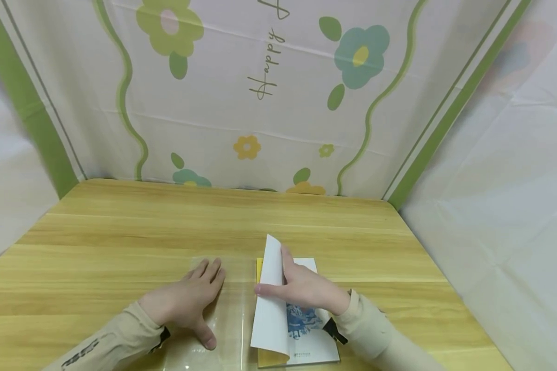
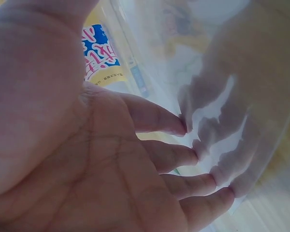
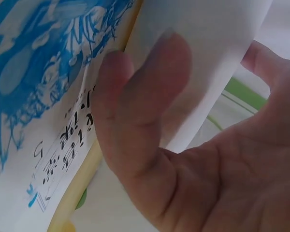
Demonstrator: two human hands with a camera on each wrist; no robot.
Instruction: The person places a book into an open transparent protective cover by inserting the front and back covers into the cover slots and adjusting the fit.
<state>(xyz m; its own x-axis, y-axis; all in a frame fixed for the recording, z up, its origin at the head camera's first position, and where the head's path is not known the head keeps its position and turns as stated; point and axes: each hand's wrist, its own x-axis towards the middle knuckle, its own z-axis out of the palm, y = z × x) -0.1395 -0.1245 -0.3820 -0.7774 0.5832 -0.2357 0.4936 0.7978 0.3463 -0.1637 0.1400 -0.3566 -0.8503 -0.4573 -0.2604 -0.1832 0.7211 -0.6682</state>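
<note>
Book (image 1: 301, 322), one: open on the wooden surface (image 1: 167, 232), below the right hand (image 1: 301, 286); blue picture printed on its right side. White leaf (image 1: 269, 317), one: part of the book, raised, pinched between the right hand's thumb and fingers. Clear plastic sheet (image 1: 229, 319), one: just left of the book. Left hand (image 1: 190, 301): released, fingers extended, tips touching the sheet. Fabric backdrop (image 1: 204, 93): floral, behind the surface.

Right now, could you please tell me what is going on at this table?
A person's right hand pinches a raised white leaf of a book on the wooden table, beside a page with a blue picture. Their left hand rests on a clear sheet to the book's left.
</note>
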